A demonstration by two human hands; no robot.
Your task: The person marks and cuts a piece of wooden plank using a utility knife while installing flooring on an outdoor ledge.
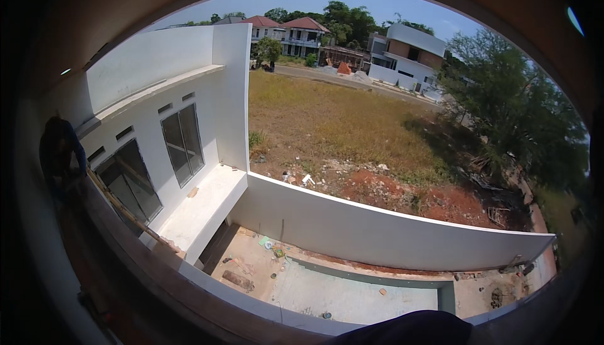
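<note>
Neither of my hands shows in the head view. At the lower edge, right of the middle, a dark rounded cloth shape point(415, 330) pokes in; whether it is my sleeve or other clothing I cannot tell. Just beyond it runs a long brownish ledge point(151, 282), curving up toward the left. Over the ledge lies a drop to a walled yard with a shallow pale green pool basin point(352, 294).
Another person point(60, 150) in dark clothes bends over the ledge's far left end. A bamboo pole point(116, 203) leans nearby. White walls point(377, 219) bound the yard. Debris point(239, 280) lies below. Past the wall are a grassy lot point(327, 112), trees and houses.
</note>
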